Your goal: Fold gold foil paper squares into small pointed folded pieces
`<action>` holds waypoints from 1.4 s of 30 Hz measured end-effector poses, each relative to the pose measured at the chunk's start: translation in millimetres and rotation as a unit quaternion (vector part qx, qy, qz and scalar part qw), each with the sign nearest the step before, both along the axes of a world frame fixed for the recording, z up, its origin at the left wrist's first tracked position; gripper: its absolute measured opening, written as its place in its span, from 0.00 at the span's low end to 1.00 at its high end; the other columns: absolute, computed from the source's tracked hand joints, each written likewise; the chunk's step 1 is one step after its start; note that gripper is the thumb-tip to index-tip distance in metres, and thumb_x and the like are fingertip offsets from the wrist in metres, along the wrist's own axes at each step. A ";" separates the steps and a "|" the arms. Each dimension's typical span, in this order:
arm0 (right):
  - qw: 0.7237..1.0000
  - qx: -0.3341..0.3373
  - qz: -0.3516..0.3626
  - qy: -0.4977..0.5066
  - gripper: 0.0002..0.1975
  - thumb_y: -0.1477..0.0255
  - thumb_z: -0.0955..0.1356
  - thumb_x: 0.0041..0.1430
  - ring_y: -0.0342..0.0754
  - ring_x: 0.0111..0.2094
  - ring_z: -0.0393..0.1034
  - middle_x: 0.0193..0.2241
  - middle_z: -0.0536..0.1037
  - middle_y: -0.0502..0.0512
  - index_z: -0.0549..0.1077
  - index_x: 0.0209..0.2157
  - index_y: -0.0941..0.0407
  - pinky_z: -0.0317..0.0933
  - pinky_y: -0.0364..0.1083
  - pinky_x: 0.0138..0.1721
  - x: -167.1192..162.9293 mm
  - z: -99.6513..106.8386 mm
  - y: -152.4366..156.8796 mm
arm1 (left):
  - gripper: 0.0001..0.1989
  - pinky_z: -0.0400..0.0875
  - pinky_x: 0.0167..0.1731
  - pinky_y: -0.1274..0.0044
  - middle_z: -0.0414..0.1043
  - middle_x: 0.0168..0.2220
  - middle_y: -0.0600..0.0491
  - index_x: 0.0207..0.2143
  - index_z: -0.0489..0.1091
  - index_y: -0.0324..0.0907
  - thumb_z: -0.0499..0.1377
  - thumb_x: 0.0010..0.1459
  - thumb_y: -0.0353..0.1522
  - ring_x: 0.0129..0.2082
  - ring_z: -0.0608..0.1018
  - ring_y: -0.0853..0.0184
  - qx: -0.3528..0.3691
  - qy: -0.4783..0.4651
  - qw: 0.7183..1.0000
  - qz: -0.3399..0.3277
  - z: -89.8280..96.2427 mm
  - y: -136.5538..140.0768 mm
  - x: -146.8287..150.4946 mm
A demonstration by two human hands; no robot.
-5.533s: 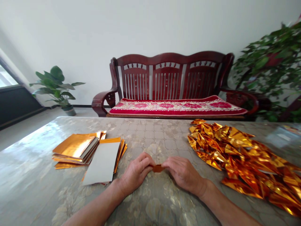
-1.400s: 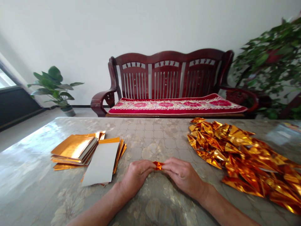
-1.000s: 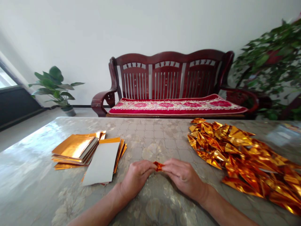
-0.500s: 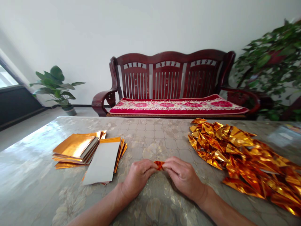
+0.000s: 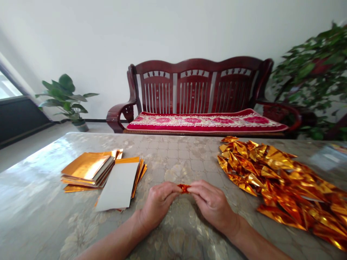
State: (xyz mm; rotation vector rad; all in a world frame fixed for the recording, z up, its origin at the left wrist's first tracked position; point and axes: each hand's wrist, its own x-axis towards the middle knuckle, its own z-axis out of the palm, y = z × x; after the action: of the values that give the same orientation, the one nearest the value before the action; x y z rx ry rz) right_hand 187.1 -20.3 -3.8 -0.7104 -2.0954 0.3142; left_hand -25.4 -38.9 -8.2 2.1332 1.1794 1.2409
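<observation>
A small piece of folded orange-gold foil paper (image 5: 184,188) is pinched between my two hands above the table. My left hand (image 5: 159,200) grips its left end with thumb and fingers, and my right hand (image 5: 208,200) grips the right end the same way. Most of the foil is hidden by my fingertips. Left of my hands lie a stack of gold foil sheets (image 5: 85,166) and a second, fanned stack with its pale grey side up (image 5: 119,186). A large heap of folded gold foil pieces (image 5: 260,166) spreads on the right.
A patterned, glossy cover lies over the table (image 5: 173,151). At its right edge is a clear plastic packet (image 5: 328,157). Beyond stands a dark red wooden bench (image 5: 195,86) with a red floral cushion (image 5: 206,122), between potted plants (image 5: 66,97) at left and leafy greenery (image 5: 322,65) at right.
Both hands keep their pinch on the foil paper. Between the fingertips the foil shows slightly wider and more crinkled. The stacks and the heap stay as they were.
</observation>
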 end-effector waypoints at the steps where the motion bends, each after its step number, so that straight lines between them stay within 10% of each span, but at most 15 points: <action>1: 1.000 0.002 -0.001 0.001 0.12 0.79 0.64 0.64 0.45 0.38 0.75 0.37 0.79 0.55 0.75 0.44 0.52 0.70 0.43 0.39 -0.1 -0.4 -0.1 | 0.08 0.74 0.36 0.81 0.80 0.33 0.54 0.36 0.77 0.44 0.57 0.63 0.29 0.33 0.81 0.70 0.005 -0.003 1.000 0.000 -0.1 0.1 0.0; 24: 0.998 -0.033 0.046 -0.026 0.09 0.79 0.64 0.64 0.45 0.35 0.72 0.33 0.77 0.54 0.74 0.40 0.54 0.66 0.43 0.37 -2.0 5.7 -2.0 | 0.08 0.69 0.38 0.82 0.77 0.32 0.56 0.32 0.76 0.43 0.58 0.63 0.28 0.34 0.78 0.71 -0.072 -0.004 0.997 -0.027 5.6 1.8 1.9; 42: 0.999 -0.036 -0.013 -0.003 0.09 0.81 0.63 0.62 0.45 0.34 0.70 0.31 0.74 0.53 0.72 0.37 0.55 0.65 0.43 0.36 -7.9 3.5 -4.7 | 0.09 0.69 0.37 0.82 0.76 0.33 0.53 0.36 0.75 0.41 0.55 0.66 0.31 0.34 0.77 0.71 -0.001 0.037 0.997 -0.074 5.5 -0.9 2.2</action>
State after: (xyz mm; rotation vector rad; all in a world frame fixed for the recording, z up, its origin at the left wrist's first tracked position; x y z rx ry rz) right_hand 179.3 -24.9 -0.4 -0.7813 -2.0885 0.3754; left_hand -23.2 -39.8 -2.7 2.2387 1.0304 1.1047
